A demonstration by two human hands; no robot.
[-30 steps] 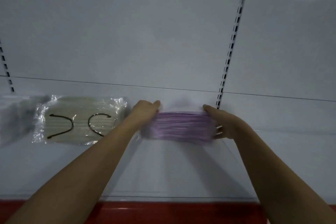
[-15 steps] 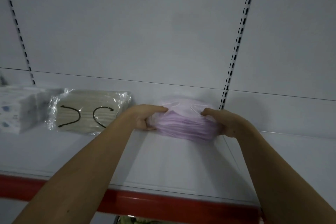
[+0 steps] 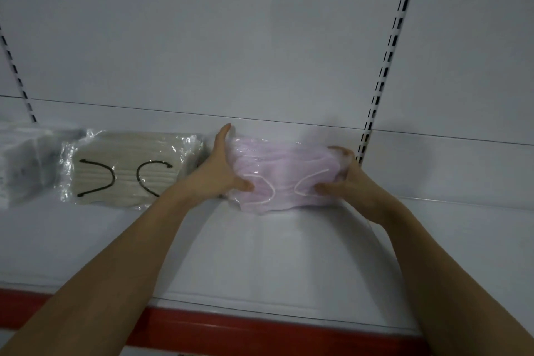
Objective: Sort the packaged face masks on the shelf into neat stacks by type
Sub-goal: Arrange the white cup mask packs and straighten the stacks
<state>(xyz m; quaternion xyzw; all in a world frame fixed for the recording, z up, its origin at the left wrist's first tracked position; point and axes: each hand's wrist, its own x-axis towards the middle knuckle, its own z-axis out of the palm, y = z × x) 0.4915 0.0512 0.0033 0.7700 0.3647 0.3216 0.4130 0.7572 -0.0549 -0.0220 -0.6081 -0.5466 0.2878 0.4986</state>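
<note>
Both hands grasp a pink mask pack [image 3: 284, 175] by its ends on the white shelf [image 3: 260, 254], left hand [image 3: 215, 172] and right hand [image 3: 348, 182] likely squaring it just beside the beige mask pack [image 3: 127, 170].

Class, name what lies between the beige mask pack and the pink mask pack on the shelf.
The left hand, gripping the pink mask pack beside the beige mask pack, head view.

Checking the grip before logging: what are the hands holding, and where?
Both hold the pink plastic-wrapped mask pack: left hand at its left end, right hand at its right end.
</note>
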